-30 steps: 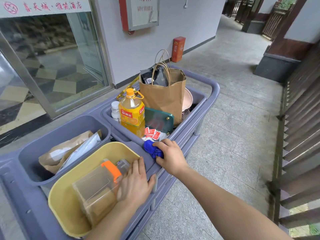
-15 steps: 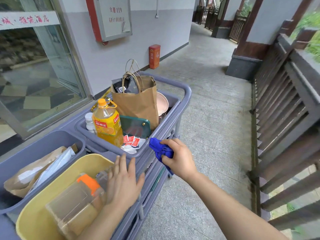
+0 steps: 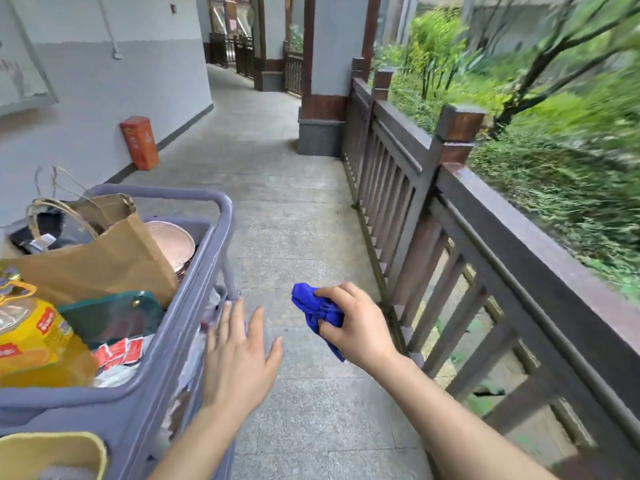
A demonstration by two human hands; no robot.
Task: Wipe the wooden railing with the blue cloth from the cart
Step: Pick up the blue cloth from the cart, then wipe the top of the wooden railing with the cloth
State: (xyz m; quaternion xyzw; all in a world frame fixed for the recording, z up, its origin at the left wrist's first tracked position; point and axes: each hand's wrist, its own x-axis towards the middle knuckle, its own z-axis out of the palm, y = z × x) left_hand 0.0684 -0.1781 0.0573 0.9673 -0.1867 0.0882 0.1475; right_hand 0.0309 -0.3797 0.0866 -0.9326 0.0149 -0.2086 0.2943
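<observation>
My right hand [image 3: 356, 329] grips a bunched blue cloth [image 3: 317, 311] in mid-air over the stone floor, between the cart and the railing. The dark brown wooden railing [image 3: 526, 237] runs along the right side, its top rail about an arm's length to the right of the cloth. My left hand [image 3: 239, 358] is open with fingers spread, hovering just right of the grey-purple cart [image 3: 207, 265] rim, holding nothing.
The cart at left holds a brown paper bag [image 3: 100, 251], a yellow oil bottle [image 3: 31, 337], a copper pan [image 3: 171, 242] and red sachets [image 3: 119, 351]. A yellow tub [image 3: 86, 445] sits at bottom left. An orange box [image 3: 140, 142] stands by the wall. Greenery lies beyond the railing.
My right hand lifted the blue cloth out of the cart and carried it right toward the railing. My left hand came off the yellow tub. My view swung right.
</observation>
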